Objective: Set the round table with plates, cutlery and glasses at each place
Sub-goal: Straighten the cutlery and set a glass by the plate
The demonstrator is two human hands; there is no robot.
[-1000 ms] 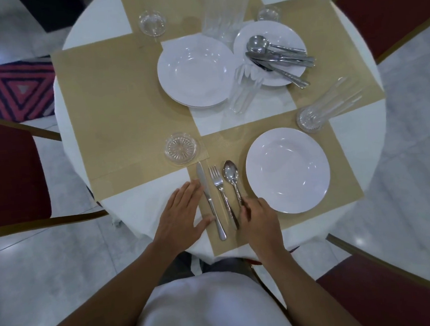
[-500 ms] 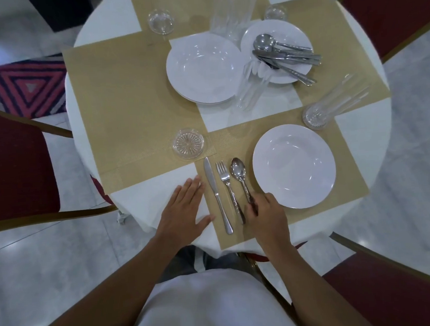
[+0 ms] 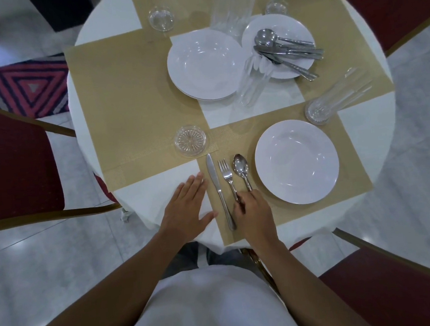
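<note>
Dark-red seats w/ gold frames, i.e. left chair (image 3: 16, 163), near-right chair (image 3: 398, 284) and far-right chair (image 3: 396, 2), ring a pale tiled floor (image 3: 37, 267), w/ a red triangle-pattern rug (image 3: 22, 88) far left.

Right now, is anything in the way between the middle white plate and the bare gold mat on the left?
Nothing visible is. The middle plate overlaps that mat at its right edge, and the mat beside it lies bare. Only a glass coaster sits on its near corner.

White top (image 3: 210, 307); left forearm (image 3: 129, 270), right forearm (image 3: 294, 264) bare; dark grey trousers (image 3: 188, 257) below hem.
</note>
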